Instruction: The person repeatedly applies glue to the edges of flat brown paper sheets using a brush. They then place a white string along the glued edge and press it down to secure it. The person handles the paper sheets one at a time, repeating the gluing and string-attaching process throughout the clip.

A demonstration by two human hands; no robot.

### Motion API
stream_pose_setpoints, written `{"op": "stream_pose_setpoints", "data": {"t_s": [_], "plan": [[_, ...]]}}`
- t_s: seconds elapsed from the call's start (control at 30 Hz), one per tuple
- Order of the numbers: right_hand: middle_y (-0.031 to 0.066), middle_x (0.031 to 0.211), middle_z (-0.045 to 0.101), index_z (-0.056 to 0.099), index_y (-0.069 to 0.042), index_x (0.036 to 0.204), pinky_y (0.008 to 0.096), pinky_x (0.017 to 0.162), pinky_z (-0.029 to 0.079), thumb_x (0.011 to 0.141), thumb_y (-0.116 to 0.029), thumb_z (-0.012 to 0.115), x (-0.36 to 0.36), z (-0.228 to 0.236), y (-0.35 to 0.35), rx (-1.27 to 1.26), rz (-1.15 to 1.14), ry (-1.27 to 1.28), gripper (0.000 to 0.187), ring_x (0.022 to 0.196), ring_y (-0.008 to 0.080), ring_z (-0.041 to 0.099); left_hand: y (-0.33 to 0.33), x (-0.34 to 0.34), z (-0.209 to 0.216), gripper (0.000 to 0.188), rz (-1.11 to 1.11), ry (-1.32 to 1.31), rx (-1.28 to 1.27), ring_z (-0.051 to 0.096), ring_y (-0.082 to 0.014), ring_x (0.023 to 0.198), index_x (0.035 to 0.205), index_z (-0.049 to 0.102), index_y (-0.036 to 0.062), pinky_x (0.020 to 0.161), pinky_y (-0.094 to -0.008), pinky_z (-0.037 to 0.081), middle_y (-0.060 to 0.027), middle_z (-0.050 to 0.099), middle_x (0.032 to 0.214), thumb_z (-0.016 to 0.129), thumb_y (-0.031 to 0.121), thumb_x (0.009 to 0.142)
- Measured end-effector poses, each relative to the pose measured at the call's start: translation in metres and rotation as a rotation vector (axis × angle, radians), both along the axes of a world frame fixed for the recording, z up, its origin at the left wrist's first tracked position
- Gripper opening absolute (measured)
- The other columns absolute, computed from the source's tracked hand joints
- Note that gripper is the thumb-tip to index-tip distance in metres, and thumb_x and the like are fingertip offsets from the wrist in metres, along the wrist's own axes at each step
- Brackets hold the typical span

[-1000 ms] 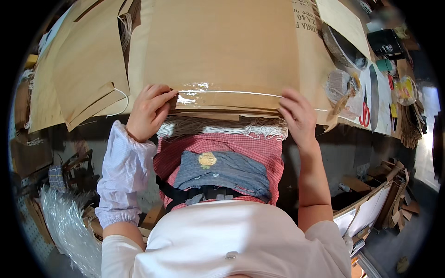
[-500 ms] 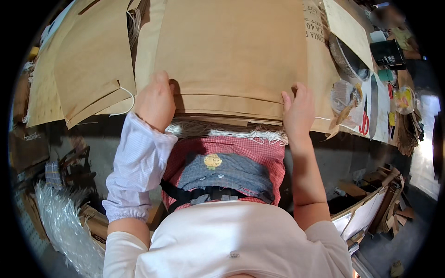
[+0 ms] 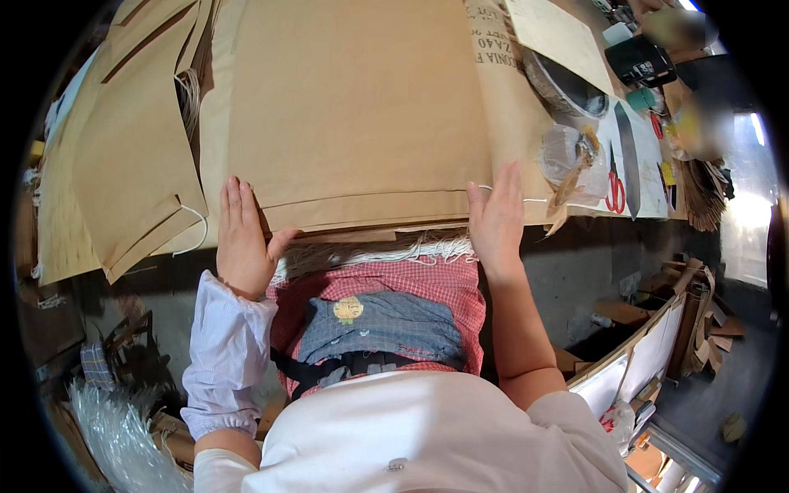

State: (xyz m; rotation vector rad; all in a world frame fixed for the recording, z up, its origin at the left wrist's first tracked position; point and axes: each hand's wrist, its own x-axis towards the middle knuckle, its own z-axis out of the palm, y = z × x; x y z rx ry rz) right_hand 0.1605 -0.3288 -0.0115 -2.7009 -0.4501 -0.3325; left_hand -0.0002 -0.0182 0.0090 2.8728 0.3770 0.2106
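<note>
A stack of large brown paper bags (image 3: 353,107) lies on the table in front of me, its folded edge toward my body. My left hand (image 3: 245,238) rests against the stack's left side, fingers stretched out and thumb apart along the near edge. At the right side, my right hand (image 3: 498,220) is flat with extended fingers and thumb apart, beside the near right corner. A bunch of white strings (image 3: 411,249) hangs below the near edge, over my red checked apron (image 3: 394,279). One white cord (image 3: 532,200) runs out to the right of my right hand.
Another pile of brown paper bags (image 3: 136,156) with a string loop lies to the left. On the right are red-handled scissors (image 3: 615,187), a long blade (image 3: 629,156), a dark bowl (image 3: 567,82), crumpled clear plastic (image 3: 560,152) and a black container (image 3: 639,62). Plastic strands (image 3: 115,435) hang lower left.
My left hand has moved from the top of the near edge to the stack's left side, its fingers now straightened. The right hand's fingers are straighter too. The view has shifted to the right.
</note>
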Motion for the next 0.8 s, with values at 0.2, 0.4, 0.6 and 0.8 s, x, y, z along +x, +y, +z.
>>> {"op": "stream_pose_setpoints", "data": {"t_s": [0.2, 0.4, 0.6, 0.8], "plan": [[0.0176, 0.120, 0.055, 0.053, 0.003, 0.116, 0.0403, 0.090, 0.043, 0.083, -0.011, 0.061, -0.001, 0.021, 0.017, 0.055, 0.113, -0.143, 0.037, 0.105, 0.0375, 0.053, 0.008, -0.001, 0.003, 0.056, 0.069, -0.152, -0.229, 0.031, -0.0439, 0.129, 0.130, 0.036, -0.0104, 0.107, -0.0434, 0.028, -0.0307, 0.035, 0.137, 0.056, 0.020, 0.088], [0.0133, 0.117, 0.057, 0.044, 0.003, 0.125, 0.0289, 0.082, 0.050, 0.083, 0.005, 0.047, 0.012, 0.057, -0.040, 1.301, 0.013, 0.830, 0.043, 0.102, 0.0187, 0.059, 0.021, 0.012, 0.015, 0.061, 0.501, -0.336, -0.574, 0.057, -0.0229, 0.076, 0.118, 0.046, -0.0070, 0.067, -0.0352, 0.046, -0.0122, 0.057, 0.084, 0.075, 0.024, 0.074], [0.0180, 0.114, 0.059, 0.044, 0.009, 0.126, 0.0308, 0.090, 0.043, 0.092, -0.009, 0.043, 0.017, 0.009, -0.001, 0.464, 0.207, 0.532, 0.038, 0.104, 0.0252, 0.057, 0.043, -0.027, 0.019, 0.017, 0.232, -0.459, -0.453, 0.054, -0.0202, 0.053, 0.079, 0.061, 0.0011, 0.049, -0.0331, 0.041, -0.0088, 0.057, 0.062, 0.060, 0.016, 0.087], [0.0229, 0.130, 0.048, 0.041, 0.007, 0.130, 0.0373, 0.104, 0.033, 0.092, -0.011, 0.043, -0.013, 0.016, 0.157, 0.684, 0.554, 0.719, 0.041, 0.123, 0.0305, 0.046, 0.161, -0.117, 0.030, 0.021, 0.633, -0.729, -0.388, 0.048, -0.0163, 0.057, 0.080, 0.060, -0.0012, 0.054, -0.0295, 0.040, -0.0101, 0.055, 0.063, 0.055, 0.015, 0.091]]}}
